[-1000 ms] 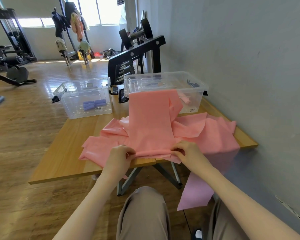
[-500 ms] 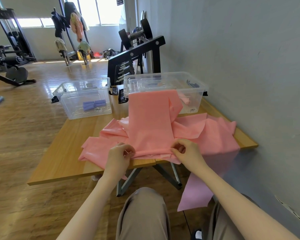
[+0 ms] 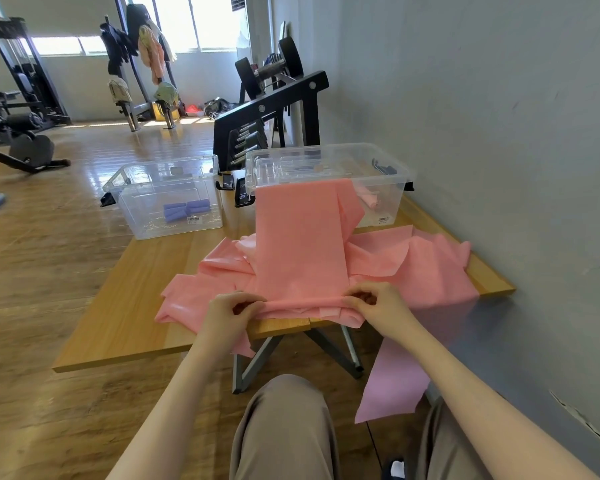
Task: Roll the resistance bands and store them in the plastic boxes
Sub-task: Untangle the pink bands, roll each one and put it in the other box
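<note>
The wooden table holds a big pile of pink bands. The top pink band lies flat, its far end up against the right box, so I think it can roll straight. My left hand and right hand pinch its near edge. The left box has purple rolls inside.

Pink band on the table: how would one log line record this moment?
step: starting roll | left hand: pinching pink band near end | right hand: same | far end: draped over right box
</note>
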